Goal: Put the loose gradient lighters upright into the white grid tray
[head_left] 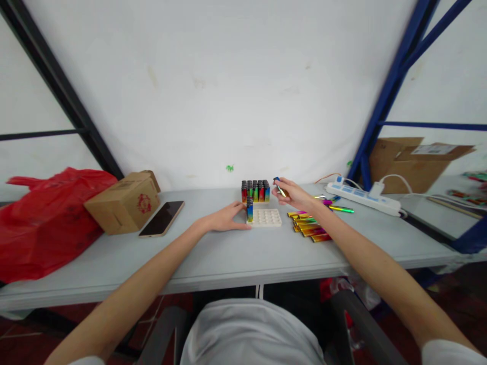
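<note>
You can see a red round print on the brown box (127,204) at the left, but it is too small to read. The open carton (409,165) at the right has a white label (433,149), and its words are too small to read too. Your right hand (291,193) pinches a small shiny tube (281,190) between its fingers, up near the back right of the white tray (271,218). The tube is tilted: its blue end points up and left, and its long way slants down to the right, to the silvery end. Your left hand (224,218) is at the tray's left side, thumb and fingers spread wide, and it seems to touch the edge. One colorful tube (249,212) with a dark top stands upright in the tray's left part. Behind the tray, a block of dark-topped tubes (255,192) stands upright in rows. Gold and bright tubes (310,226) lie in a pile on the table (236,253), under your right arm
</note>
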`<action>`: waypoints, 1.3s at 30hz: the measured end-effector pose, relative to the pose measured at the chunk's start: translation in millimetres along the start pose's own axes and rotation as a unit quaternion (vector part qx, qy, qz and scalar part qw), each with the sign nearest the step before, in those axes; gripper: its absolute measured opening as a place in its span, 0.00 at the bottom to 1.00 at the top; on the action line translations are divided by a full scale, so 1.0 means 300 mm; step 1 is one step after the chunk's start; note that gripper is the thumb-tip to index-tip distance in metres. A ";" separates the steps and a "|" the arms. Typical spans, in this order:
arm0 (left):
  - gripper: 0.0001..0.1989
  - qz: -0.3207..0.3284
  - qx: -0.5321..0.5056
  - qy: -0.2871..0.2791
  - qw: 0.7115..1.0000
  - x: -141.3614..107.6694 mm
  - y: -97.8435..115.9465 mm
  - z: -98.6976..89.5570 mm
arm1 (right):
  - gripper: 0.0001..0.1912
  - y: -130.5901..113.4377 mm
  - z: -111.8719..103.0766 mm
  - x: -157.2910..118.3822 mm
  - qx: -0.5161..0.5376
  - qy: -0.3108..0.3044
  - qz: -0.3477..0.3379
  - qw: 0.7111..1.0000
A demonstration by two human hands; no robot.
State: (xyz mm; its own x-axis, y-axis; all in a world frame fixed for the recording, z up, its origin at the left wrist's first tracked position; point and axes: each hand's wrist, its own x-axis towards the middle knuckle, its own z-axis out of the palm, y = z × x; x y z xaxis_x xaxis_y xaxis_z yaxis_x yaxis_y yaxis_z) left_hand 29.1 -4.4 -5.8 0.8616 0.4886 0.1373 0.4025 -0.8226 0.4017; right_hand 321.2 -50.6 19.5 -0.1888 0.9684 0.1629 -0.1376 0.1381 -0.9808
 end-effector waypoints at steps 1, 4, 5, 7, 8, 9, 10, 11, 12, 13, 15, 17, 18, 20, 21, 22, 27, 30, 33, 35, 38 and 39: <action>0.36 0.004 0.000 0.002 1.000 0.000 -0.002 0.001 | 0.19 0.001 0.015 -0.003 -0.023 -0.003 0.004 1.000; 0.37 0.007 0.000 0.005 1.000 0.000 -0.004 0.004 | 0.22 0.016 0.058 -0.006 -0.108 0.022 0.007 0.994; 0.38 0.008 -0.001 0.006 1.000 0.000 -0.004 0.004 | 0.24 0.024 0.070 -0.004 -0.143 0.034 0.003 0.989; 0.38 0.008 -0.004 0.007 1.000 0.001 -0.003 0.004 | 0.28 0.042 0.090 0.001 -0.229 0.055 -0.025 0.972; 0.39 0.009 -0.006 0.006 1.000 0.002 -0.003 0.005 | 0.30 0.049 0.098 0.003 -0.277 0.065 -0.047 0.958; 0.39 0.009 -0.007 0.005 1.000 0.002 -0.003 0.005 | 0.31 0.055 0.103 0.005 -0.322 0.074 -0.071 0.941; 0.39 0.008 -0.007 0.003 1.000 0.002 -0.004 0.005 | 0.32 0.060 0.107 0.006 -0.360 0.081 -0.094 0.925; 0.39 0.008 -0.007 0.002 1.000 0.002 -0.004 0.005 | 0.32 0.063 0.109 0.006 -0.390 0.087 -0.112 0.910; 0.39 0.009 -0.008 0.001 1.000 0.002 -0.005 0.005 | 0.31 0.064 0.111 0.006 -0.412 0.092 -0.125 0.898; 0.39 0.012 -0.008 0.003 1.000 0.001 -0.005 0.005 | 0.30 0.064 0.112 0.004 -0.427 0.099 -0.134 0.889; 0.38 0.015 -0.009 0.007 1.000 0.000 -0.004 0.005 | 0.27 0.064 0.113 0.002 -0.446 0.115 -0.146 0.876; 0.38 0.017 -0.009 0.009 1.000 -0.001 -0.001 0.005 | 0.23 0.063 0.111 0.002 -0.451 0.129 -0.152 0.870; 0.38 0.016 -0.008 0.009 1.000 -0.001 0.001 0.005 | 0.22 0.063 0.110 0.003 -0.447 0.134 -0.155 0.871; 0.38 0.014 -0.009 0.009 1.000 -0.001 0.004 0.005 | 0.20 0.065 0.107 0.006 -0.433 0.140 -0.162 0.875; 0.38 0.015 -0.010 0.010 1.000 -0.001 0.004 0.005 | 0.20 0.065 0.106 0.007 -0.428 0.141 -0.165 0.877; 0.38 0.015 -0.012 0.011 1.000 -0.001 0.004 0.005 | 0.20 0.065 0.105 0.008 -0.425 0.141 -0.167 0.878; 0.38 0.009 -0.011 0.015 1.000 -0.001 -0.002 0.007 | 0.25 0.064 0.114 0.003 -0.436 0.122 -0.176 0.874; 0.38 0.008 -0.012 0.010 1.000 -0.001 -0.001 0.005 | 0.26 0.065 0.120 -0.001 -0.447 0.108 -0.180 0.870; 0.38 0.007 -0.014 0.008 1.000 -0.001 0.001 0.003 | 0.24 0.071 0.118 -0.001 -0.457 0.105 -0.184 0.864; 0.39 0.006 -0.013 0.007 1.000 -0.001 0.001 0.003 | 0.21 0.076 0.114 0.001 -0.460 0.104 -0.185 0.862; 0.38 0.004 -0.011 0.007 1.000 -0.001 -0.001 0.005 | 0.17 0.078 0.110 0.004 -0.463 0.103 -0.191 0.860; 0.38 0.004 -0.011 0.008 1.000 -0.001 -0.001 0.006 | 0.16 0.076 0.110 0.004 -0.464 0.103 -0.192 0.859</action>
State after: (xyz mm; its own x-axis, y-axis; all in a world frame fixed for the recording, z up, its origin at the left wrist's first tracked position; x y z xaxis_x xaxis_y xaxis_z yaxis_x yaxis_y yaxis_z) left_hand 29.2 -4.9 -7.6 0.8602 0.4858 0.1547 0.3877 -0.8203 0.4204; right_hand 285.6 -53.1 0.7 -0.1140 0.8170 0.5653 0.7004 0.4696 -0.5375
